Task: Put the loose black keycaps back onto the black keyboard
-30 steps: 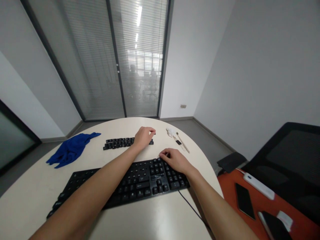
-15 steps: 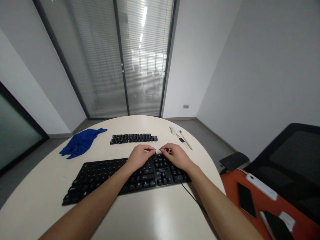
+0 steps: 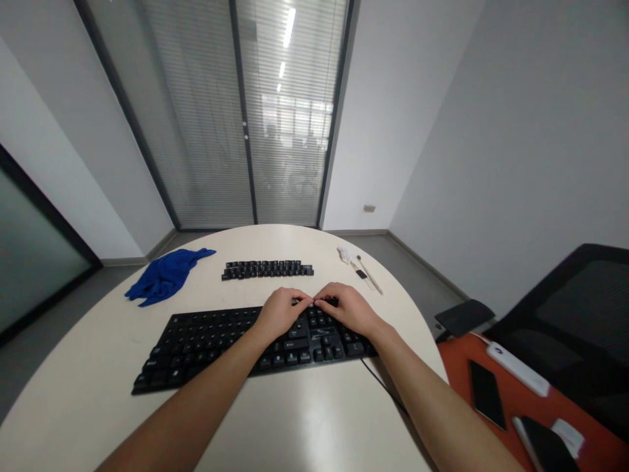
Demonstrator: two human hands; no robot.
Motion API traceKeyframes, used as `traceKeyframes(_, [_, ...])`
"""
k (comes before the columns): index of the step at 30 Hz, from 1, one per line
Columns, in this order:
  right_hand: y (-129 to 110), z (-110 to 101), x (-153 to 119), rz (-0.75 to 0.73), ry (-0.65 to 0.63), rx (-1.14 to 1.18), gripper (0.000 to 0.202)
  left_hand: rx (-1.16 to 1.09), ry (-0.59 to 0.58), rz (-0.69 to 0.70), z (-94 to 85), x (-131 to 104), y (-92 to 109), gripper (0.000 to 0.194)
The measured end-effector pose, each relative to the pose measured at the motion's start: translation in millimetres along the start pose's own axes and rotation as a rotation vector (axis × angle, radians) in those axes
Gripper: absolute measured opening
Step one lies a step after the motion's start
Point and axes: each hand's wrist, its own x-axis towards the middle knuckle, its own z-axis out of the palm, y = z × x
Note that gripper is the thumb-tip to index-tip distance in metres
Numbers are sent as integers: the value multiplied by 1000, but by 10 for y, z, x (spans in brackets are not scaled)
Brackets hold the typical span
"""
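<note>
The round table [image 3: 314, 426] fills the lower frame, and its curved edge could let anything small that gets nudged outward drop off. The black keyboard [image 3: 206, 337] lies across the lower middle, partly behind the forearms; a forearm dragging over it might swing it round, as might a tug on the cable [image 3: 386, 385] that leaves its near edge toward the lower right. The blue cloth [image 3: 167, 275], left of centre, seems too far off to snag. At the keyboard's far edge, mid-frame, left hand [image 3: 282, 311] and right hand [image 3: 346, 307] bring their fingertips close together; whether either is clamped on something I cannot tell. Pressing there off-centre could tilt a key or slip onto its neighbours. The rows of loose keycaps [image 3: 268, 269] beyond could scatter if a knuckle brushed them.
</note>
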Motion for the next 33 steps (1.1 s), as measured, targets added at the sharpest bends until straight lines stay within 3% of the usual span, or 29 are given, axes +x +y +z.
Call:
traceKeyframes(6, [-6,-6,-14,-20,0,7,16,-15,-6,27,9,-6,-19,25])
traceKeyframes(12, [3,14,3,-7,-1,14,18,-11,-30,-44,34,52,-52,24])
traceKeyframes(18, [18,24,10,15,-2,26,18,78,47,5,44,-11,16,24])
traceKeyframes(22, [19,29,15,1,-4,22,17,138,94,-43,44,-25,22,18])
traceKeyframes(33, [97,10,2,142,28,-55,24,141,7,-163,51,23,18,25])
